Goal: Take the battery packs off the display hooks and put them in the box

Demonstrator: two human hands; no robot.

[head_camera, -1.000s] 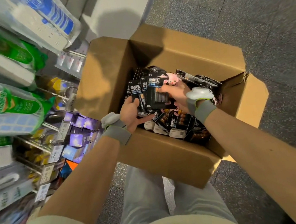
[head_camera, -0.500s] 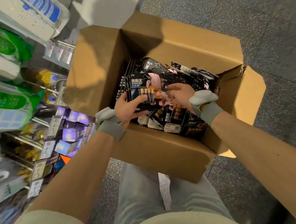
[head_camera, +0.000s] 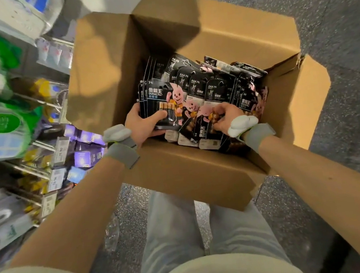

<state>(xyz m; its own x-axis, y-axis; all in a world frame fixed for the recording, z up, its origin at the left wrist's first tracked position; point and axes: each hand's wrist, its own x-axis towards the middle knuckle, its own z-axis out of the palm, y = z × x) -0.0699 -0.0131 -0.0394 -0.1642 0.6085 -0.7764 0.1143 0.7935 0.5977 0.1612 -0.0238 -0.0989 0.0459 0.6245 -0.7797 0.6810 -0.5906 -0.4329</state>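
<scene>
An open cardboard box [head_camera: 202, 174] stands on the floor in front of me, filled with several black battery packs [head_camera: 204, 82] printed with a pink bunny. My left hand [head_camera: 142, 124] is inside the box at its left side and grips a small stack of packs [head_camera: 158, 102], thumb across the front pack. My right hand [head_camera: 226, 116] is low in the box on the right, fingers curled round a pack [head_camera: 205, 126] lying among the others. Both wrists wear grey bands with white sensors.
A display rack [head_camera: 44, 136] rises on my left with green and white packages, purple boxes and price tags on hooks. Speckled grey floor [head_camera: 330, 13] surrounds the box. The box flaps stand open at the back and right. My legs are below the box.
Both hands sank deeper into the box. The left hand took over the stack of packs; the right hand left it and moved down to a pack on the right.
</scene>
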